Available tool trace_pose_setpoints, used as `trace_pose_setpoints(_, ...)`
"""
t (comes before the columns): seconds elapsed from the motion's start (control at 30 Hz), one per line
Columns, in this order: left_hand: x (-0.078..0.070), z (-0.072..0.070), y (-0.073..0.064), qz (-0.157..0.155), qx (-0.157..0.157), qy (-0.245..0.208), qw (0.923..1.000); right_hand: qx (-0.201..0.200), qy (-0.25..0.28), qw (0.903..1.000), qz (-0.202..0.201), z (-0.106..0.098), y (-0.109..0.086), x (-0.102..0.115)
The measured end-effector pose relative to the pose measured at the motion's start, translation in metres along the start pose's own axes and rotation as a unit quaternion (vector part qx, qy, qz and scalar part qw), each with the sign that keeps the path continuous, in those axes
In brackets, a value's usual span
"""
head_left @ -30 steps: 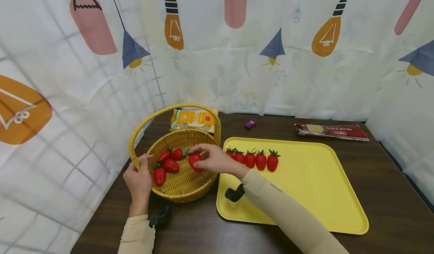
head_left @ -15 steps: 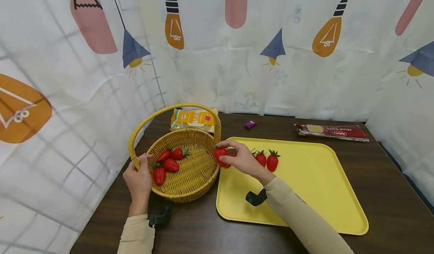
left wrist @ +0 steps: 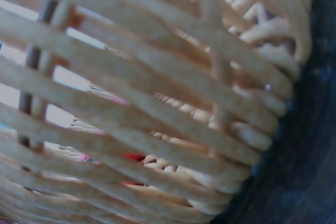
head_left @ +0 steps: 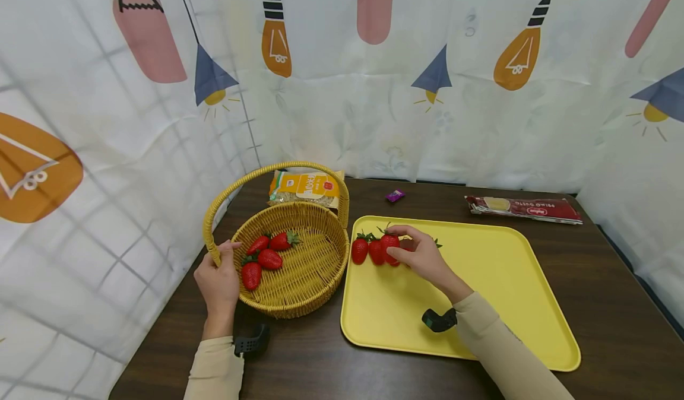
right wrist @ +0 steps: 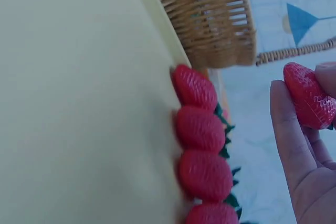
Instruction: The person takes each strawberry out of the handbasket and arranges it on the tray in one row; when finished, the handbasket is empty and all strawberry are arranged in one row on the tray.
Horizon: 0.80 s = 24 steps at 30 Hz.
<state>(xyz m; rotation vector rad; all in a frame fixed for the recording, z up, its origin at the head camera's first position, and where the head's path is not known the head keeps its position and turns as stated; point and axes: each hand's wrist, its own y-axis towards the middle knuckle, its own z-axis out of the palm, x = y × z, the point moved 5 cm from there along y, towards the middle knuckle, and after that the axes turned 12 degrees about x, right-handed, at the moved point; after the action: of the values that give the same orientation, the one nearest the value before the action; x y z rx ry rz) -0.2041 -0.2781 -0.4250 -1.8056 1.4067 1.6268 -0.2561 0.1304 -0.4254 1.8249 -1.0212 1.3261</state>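
Observation:
My left hand [head_left: 218, 284] grips the left side of a yellow woven basket [head_left: 288, 311], at the foot of its tall handle [head_left: 267, 170]. Several red strawberries [head_left: 251, 276] with green leaves lie in the basket's left half. Between thumb and fingers my right hand [head_left: 427, 260] pinches another strawberry [right wrist: 310, 98], raised above the yellow tray [head_left: 390, 323]. Below it, a row of strawberries [right wrist: 199, 129] lies along the tray's far left part, leaves pointing away from me; the right hand hides part of this row in the head view. Weave of the basket wall [left wrist: 136, 87] fills the left wrist view.
Behind the basket lies a yellow and clear food packet [head_left: 307, 187]. A small purple wrapped piece [head_left: 395, 196] sits beyond the tray, and a long dark red packet [head_left: 523, 208] lies at the back right. A patterned curtain [head_left: 342, 109] hangs behind the dark table [head_left: 320, 358].
My right hand has carried the strawberry out of the basket, rightward over the tray's row. The left hand has stayed at the basket.

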Motion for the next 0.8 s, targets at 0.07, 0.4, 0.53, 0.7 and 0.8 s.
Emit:
trace_pose_setpoints(0.07, 0.001, 0.0, 0.0, -0.002, -0.001, 0.0, 1.0, -0.01, -0.009, 0.9999, -0.006, -0.006, -0.005, -0.002)
trace_pose_setpoints(0.4, 0.0, 0.0, 0.001, 0.003, 0.001, 0.001, 1.0, -0.076, -0.019, 0.9961, -0.04, -0.036, -0.03, -0.014)
trace_pose_setpoints(0.53, 0.0, 0.0, 0.001, 0.002, 0.003, -0.005, 1.0, -0.089, -0.01, 0.9955, -0.03, -0.044, -0.037, -0.019)
trace_pose_setpoints(0.7, 0.0, 0.0, 0.001, 0.002, 0.003, -0.005, 1.0, -0.11, -0.014, 0.9935, -0.023, -0.057, -0.047, -0.029)
trace_pose_setpoints(0.8, 0.0, 0.0, 0.001, 0.003, 0.003, -0.007, 1.0, -0.127, -0.012, 0.9916, -0.022, -0.068, -0.054, -0.037)
